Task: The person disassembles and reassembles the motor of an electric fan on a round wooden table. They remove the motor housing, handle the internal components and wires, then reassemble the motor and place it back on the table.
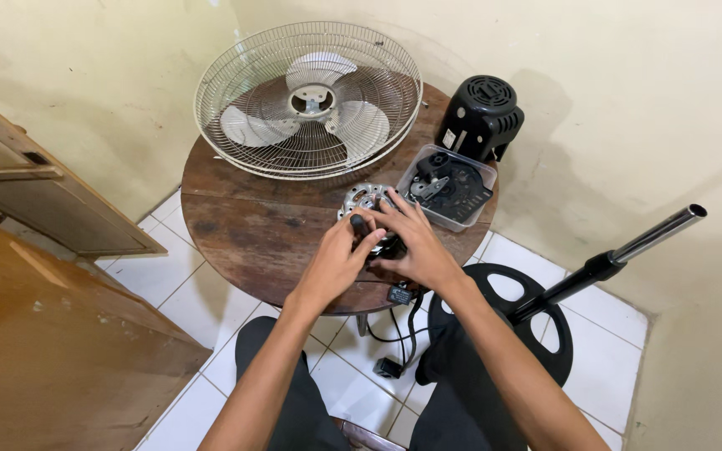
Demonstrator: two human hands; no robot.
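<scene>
Motor: fan motor on the round table, six o'clock from the grille.
Hands: left hand and right hand both clamped on it.
Risk: near the table's edge; a slipped grip could drop it by its dangling cord.

fan motor mostly hidden under hands, grip unclear

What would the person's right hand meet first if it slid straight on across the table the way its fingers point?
Probably the clear plastic tray of black parts, just beyond the right hand; depth is unclear.
</scene>
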